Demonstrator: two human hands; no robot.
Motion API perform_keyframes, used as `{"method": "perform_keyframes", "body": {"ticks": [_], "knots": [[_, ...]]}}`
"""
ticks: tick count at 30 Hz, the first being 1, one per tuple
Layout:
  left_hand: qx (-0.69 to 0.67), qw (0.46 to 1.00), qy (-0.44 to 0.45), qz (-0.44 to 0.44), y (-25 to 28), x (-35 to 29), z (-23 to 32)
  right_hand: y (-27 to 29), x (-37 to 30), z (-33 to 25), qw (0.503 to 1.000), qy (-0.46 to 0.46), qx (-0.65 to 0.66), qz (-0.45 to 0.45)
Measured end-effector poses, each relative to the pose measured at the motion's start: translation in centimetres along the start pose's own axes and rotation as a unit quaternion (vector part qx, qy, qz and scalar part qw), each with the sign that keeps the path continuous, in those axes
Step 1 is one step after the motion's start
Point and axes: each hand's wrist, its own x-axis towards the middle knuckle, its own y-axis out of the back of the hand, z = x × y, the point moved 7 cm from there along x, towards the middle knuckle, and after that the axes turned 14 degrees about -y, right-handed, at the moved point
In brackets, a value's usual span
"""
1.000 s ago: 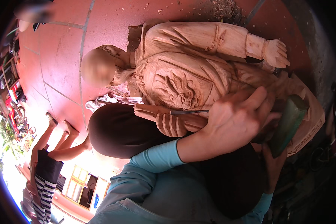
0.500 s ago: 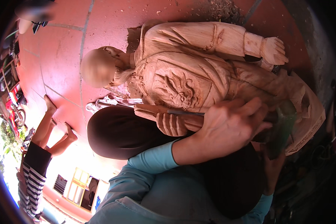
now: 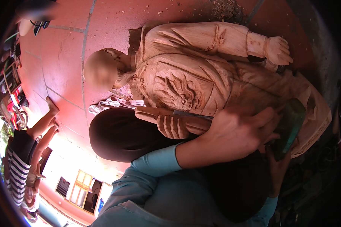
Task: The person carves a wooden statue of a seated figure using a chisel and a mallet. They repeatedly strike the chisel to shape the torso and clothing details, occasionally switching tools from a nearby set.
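Note:
A carved wooden statue point(image 3: 178, 66) of a robed figure lies on its back across the view, with a relief of flames and a beast on its chest. My left hand point(image 3: 240, 130) is closed around a chisel point(image 3: 193, 114), whose flat metal blade points left along the statue's near forearm, just above its carved hand point(image 3: 172, 127). The chisel's handle is mostly hidden by my fingers. My right hand point(image 3: 278, 164), partly hidden behind my knee, grips a green block-shaped mallet point(image 3: 291, 130) close to the right of my left hand.
My dark-trousered knee point(image 3: 121, 132) presses near the statue. A striped cloth point(image 3: 113, 103) lies beside its head. Wood shavings point(image 3: 228, 11) are heaped on the red tiled floor point(image 3: 64, 45). At far left are a person in a striped top point(image 3: 17, 174) and a red motorbike point(image 3: 17, 109).
The green mallet has shifted slightly right, away from my left hand. My left hand and the chisel have slid a little right. The person in stripes has moved left.

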Motion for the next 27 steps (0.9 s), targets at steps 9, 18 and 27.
{"method": "perform_keyframes", "body": {"ticks": [9, 18, 27], "knots": [[0.028, 0.998, 0.025, 0.049, 0.5, -0.3, -0.8, 0.6, 0.0, 0.3, 1.0, -0.009, -0.004, 0.006], [0.006, 0.999, 0.049, 0.012, 0.2, -0.6, -1.1, 0.7, 0.3, 0.6, 0.998, -0.032, -0.046, -0.004], [0.001, 0.999, 0.053, 0.012, 0.2, -0.8, -1.0, 0.8, 0.2, 0.2, 1.0, -0.018, -0.015, 0.006]]}}
